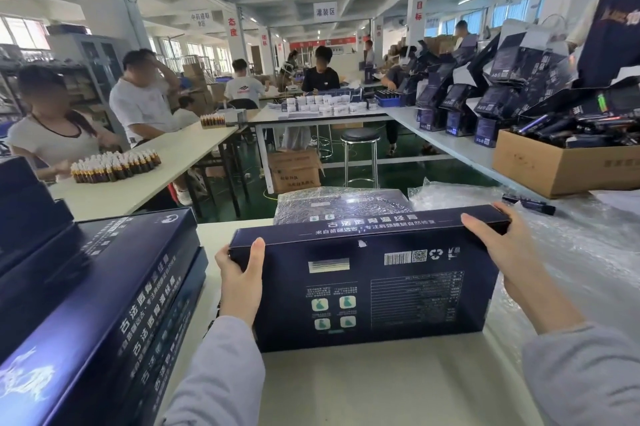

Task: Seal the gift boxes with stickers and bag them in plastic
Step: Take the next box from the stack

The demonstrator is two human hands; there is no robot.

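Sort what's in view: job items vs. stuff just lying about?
Job:
- gift box, gripped by left hand and right hand
- stack of matching boxes, at the left
- plastic-wrapped box, behind it
- clear plastic, at the right

Lying about:
- brown bottles
- stool
- cardboard carton of dark tubes
- loose dark tube
- white jars

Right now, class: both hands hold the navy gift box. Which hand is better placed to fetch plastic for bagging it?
Right, probably. The right hand grips the gift box at the end beside the clear plastic heaped there; the left hand sits by the stacked boxes, away from it.
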